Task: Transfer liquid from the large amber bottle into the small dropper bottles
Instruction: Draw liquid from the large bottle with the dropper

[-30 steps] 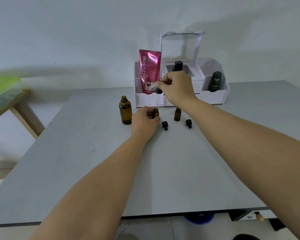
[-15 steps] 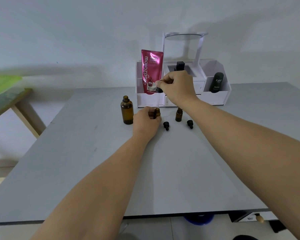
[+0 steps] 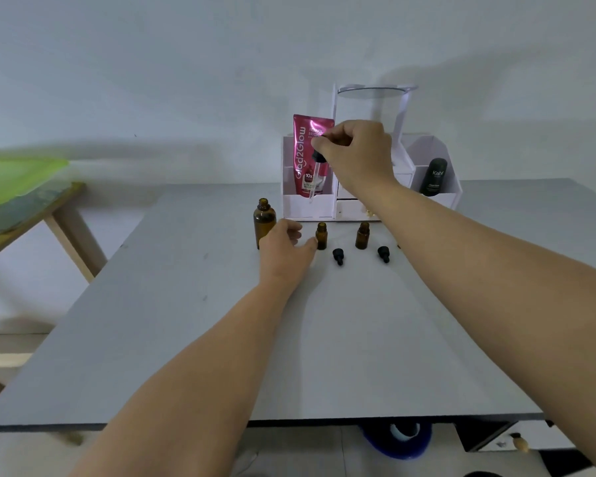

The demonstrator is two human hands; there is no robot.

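Note:
The large amber bottle [image 3: 264, 222] stands uncapped at the back of the grey table [image 3: 193, 339]. To its right stand two small amber dropper bottles [image 3: 321, 235] [image 3: 362, 235], both uncapped. My right hand [image 3: 356, 153] pinches the black bulb of a glass dropper [image 3: 314, 173] and holds it in the air above the left small bottle, tip down. My left hand [image 3: 286, 247] rests on the table between the large bottle and the left small bottle, fingers loosely apart, a fingertip touching the small bottle. Two black dropper caps [image 3: 338, 256] [image 3: 383, 253] lie in front of the small bottles.
A white organiser [image 3: 441, 201] stands behind the bottles and holds a pink tube [image 3: 307, 156] and a dark bottle [image 3: 433, 176]. A wooden side table [image 3: 31, 215] with a green item sits to the left. The table's near edge runs across the bottom.
My right hand has lifted the dropper up out of the left small bottle. My left hand has let go of that bottle and slid left towards the large bottle.

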